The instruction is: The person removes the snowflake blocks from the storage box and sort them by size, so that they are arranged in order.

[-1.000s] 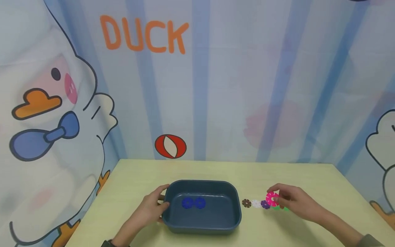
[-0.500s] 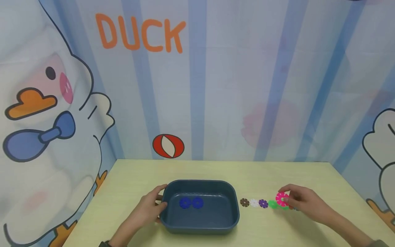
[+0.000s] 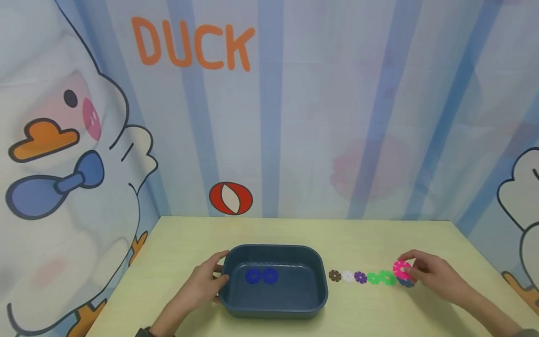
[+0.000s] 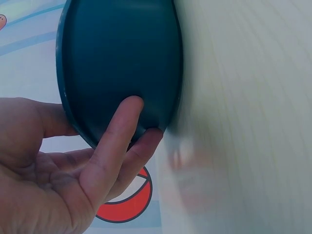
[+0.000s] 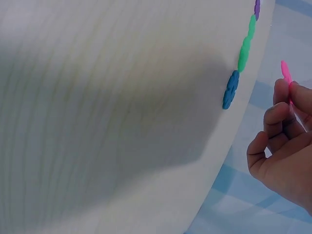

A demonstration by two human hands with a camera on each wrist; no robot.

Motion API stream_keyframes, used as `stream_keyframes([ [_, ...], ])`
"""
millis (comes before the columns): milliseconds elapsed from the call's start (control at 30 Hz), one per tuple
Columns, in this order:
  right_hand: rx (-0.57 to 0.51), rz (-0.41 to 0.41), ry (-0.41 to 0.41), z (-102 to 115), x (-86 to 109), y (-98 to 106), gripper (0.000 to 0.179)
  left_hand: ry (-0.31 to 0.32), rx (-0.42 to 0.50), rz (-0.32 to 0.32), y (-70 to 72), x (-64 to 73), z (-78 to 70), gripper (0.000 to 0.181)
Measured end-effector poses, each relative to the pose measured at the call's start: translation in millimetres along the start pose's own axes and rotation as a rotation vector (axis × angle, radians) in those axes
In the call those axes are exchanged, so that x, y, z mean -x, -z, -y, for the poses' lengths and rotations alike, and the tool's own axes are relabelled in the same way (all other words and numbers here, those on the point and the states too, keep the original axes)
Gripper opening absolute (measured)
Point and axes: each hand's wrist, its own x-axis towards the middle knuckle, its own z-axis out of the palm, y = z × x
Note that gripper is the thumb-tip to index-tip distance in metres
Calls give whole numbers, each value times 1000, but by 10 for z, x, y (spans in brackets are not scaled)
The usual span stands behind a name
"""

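My left hand (image 3: pixel 203 283) holds the left end of a dark blue-grey plastic tray (image 3: pixel 273 312). In the left wrist view, fingers (image 4: pixel 114 139) lie against the tray's outer wall (image 4: pixel 119 53). Two blue snowflake discs (image 3: pixel 253 276) lie side by side in the tray's left part. Between thumb and finger my right hand (image 3: pixel 442 278) pinches a pink snowflake disc (image 3: pixel 401 269), raised above the table. Partly behind it in the head view is a dark blue snowflake disc (image 5: pixel 230 90) on the table. The other right fingers (image 5: pixel 257 146) are curled and hold nothing.
Right of the tray runs a row of snowflake discs on the pale yellow table (image 3: pixel 358 238): brown (image 3: pixel 335 275), white (image 3: pixel 348 276), purple (image 3: pixel 360 277) and two green ones (image 3: pixel 387 277). A printed curtain (image 3: pixel 311 117) stands behind the table.
My right hand has moved rightward along the row, carrying the pink disc. The green discs have come out from behind it, and part of the dark blue one shows. My left hand keeps its hold.
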Motion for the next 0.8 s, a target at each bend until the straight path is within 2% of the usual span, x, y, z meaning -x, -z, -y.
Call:
stream_keyframes([
  [200,16,-8,-14,-133,27,53,24,-6,3,10,2,3,6,62],
  [433,59,-30,-121,-267,52,141,26,9,-7,0,-9,4,15,62],
  [800,117,-34,-208,-404,101,179,27,10,8,2,-9,10,2,62],
])
